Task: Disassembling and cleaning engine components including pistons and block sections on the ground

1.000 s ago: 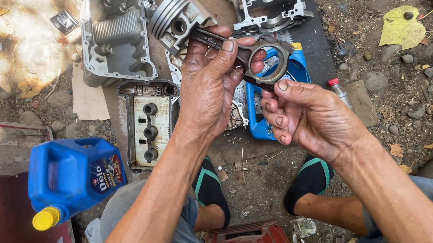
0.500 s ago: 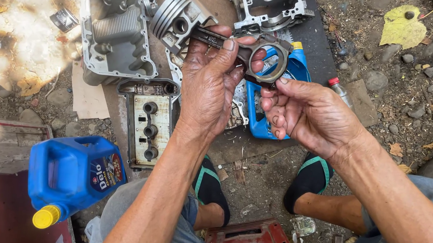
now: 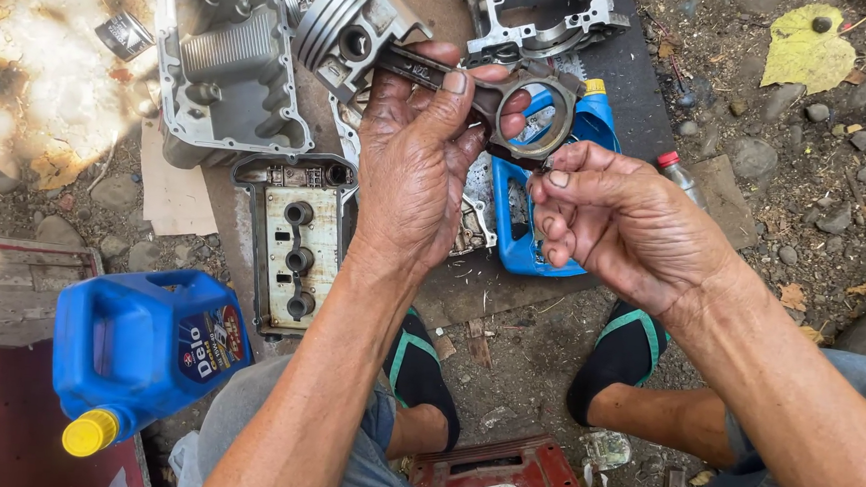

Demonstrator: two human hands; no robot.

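Observation:
My left hand [image 3: 420, 162] grips a dark connecting rod [image 3: 416, 68] by its shaft, held up in front of me. A grey ringed piston [image 3: 348, 30] hangs on the rod's left end. The rod's big round eye [image 3: 533, 119] sticks out to the right. My right hand [image 3: 626, 225] is just below and to the right of that eye, thumb and forefinger pinched at the eye's lower rim. Whether they pinch a small part there I cannot tell.
On the ground lie a grey cast engine cover [image 3: 225, 70], a cylinder head cover [image 3: 298, 245], a crankcase part [image 3: 537, 14] and a flat blue oil container [image 3: 520, 219]. A blue oil jug with a yellow cap [image 3: 141, 351] stands near left. My sandalled feet [image 3: 627, 351] rest below, beside a red box [image 3: 498, 483].
My right hand has turned and its fingertips have come up to the lower rim of the rod's big eye. The left hand keeps its hold on the rod.

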